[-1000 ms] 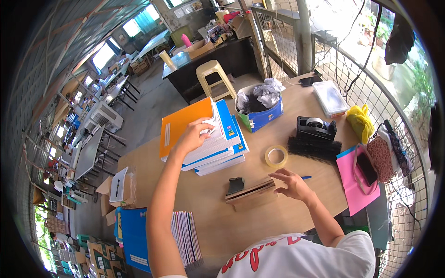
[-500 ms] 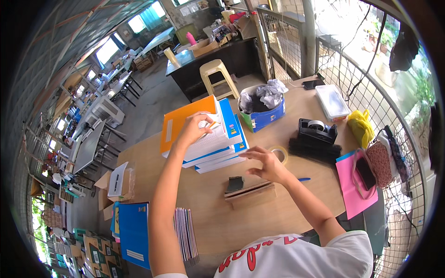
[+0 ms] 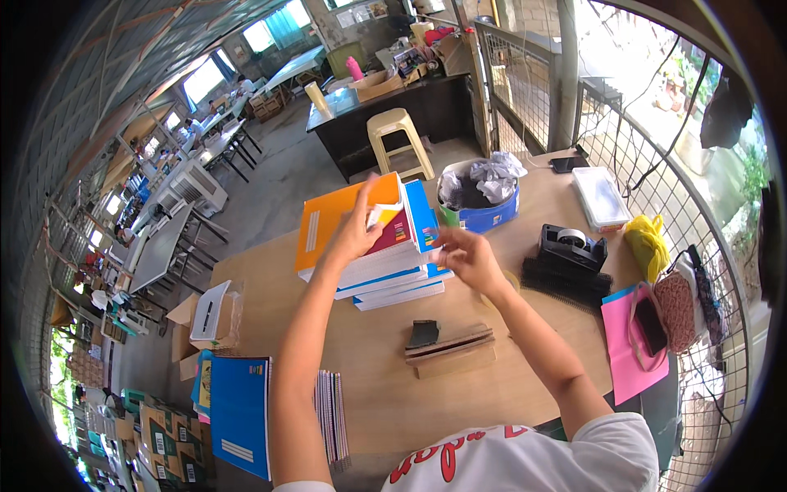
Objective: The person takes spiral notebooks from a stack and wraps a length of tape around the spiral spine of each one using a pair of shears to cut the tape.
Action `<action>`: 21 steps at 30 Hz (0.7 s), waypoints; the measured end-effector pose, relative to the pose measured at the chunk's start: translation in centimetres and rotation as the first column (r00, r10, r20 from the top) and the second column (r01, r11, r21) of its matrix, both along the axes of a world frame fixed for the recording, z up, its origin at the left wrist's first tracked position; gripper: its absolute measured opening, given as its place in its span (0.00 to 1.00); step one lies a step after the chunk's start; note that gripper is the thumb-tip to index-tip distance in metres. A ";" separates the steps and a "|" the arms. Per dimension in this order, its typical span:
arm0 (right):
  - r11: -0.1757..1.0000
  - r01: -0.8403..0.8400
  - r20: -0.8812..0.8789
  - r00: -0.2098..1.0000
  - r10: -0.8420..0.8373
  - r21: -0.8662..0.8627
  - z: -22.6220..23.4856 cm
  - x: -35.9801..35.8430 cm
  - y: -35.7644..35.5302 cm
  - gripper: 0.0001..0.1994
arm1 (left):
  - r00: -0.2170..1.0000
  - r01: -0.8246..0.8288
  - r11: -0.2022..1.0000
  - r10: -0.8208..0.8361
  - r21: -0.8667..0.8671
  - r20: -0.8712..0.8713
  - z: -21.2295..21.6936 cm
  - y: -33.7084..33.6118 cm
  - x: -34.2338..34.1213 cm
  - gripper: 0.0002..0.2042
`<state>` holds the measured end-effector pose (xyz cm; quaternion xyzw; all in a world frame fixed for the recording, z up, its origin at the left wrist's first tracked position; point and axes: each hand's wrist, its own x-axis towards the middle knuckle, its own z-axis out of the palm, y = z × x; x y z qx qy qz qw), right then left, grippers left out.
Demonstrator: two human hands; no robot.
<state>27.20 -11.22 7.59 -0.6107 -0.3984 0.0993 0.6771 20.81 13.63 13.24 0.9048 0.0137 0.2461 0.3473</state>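
Observation:
A stack of notebooks (image 3: pixel 385 275) stands on the table, with orange, maroon and blue covers showing. My left hand (image 3: pixel 354 238) is over the top of it, fingers spread and the index blurred. By its thumb shows a yellow-and-white patch that I cannot make out, and beside that a maroon cover (image 3: pixel 395 234). At the stack's right edge is my right hand (image 3: pixel 467 258), its fingers apart and bent toward the blue notebook (image 3: pixel 422 215); nothing shows between them. Whether its fingertips touch the notebook I cannot tell. A wooden block with a dark pad (image 3: pixel 449 346) lies nearer me.
A blue tub (image 3: pixel 484 215) of crumpled plastic stands behind the stack. To the right are a black tape dispenser (image 3: pixel 571 246), a clear box (image 3: pixel 601 199), a yellow bundle (image 3: pixel 645 239) and a pink folder (image 3: pixel 627 353). Blue notebooks (image 3: pixel 240 410) and spiral-bound ones (image 3: pixel 330 410) lie front left.
My right hand has moved up and left to the stack's edge. The maroon cover now shows where white pages lay under my left hand. The whole view has shifted slightly.

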 end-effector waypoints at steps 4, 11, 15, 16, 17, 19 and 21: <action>0.970 -0.238 -0.657 0.740 0.147 -0.052 3.8 4.9 5.7 0.43 | 0.946 -0.262 0.965 0.251 0.026 0.204 -1.3 0.7 -1.6 0.23; 0.880 -0.458 -0.720 0.568 0.399 0.126 3.0 12.1 15.8 0.29 | 0.925 -0.114 0.824 -0.117 0.555 0.363 -3.9 -4.0 -1.1 0.24; 0.901 -0.368 -0.168 0.897 0.409 0.228 6.7 4.8 11.8 0.15 | 0.796 -0.474 0.876 0.469 -0.089 0.383 -3.4 -0.3 -12.1 0.27; 0.921 -0.354 -0.123 0.919 0.375 0.162 8.6 3.5 8.3 0.15 | 0.733 -0.446 0.792 0.590 -0.417 0.338 -3.8 1.4 -13.9 0.28; 0.895 -0.376 -0.130 0.901 0.414 0.238 8.8 3.2 5.3 0.15 | 0.763 -0.399 0.734 0.598 -0.549 0.245 -3.7 0.8 -14.5 0.28; 0.898 -0.358 -0.150 0.903 0.403 0.258 8.7 1.6 -0.4 0.15 | 0.890 -0.201 0.702 0.423 -0.683 0.172 -4.4 -1.2 -15.7 0.27; 0.922 -0.316 -0.235 0.901 0.365 0.223 7.0 -1.0 -3.9 0.13 | 0.957 -0.051 0.706 0.237 -0.706 0.168 -7.7 -3.3 -18.0 0.28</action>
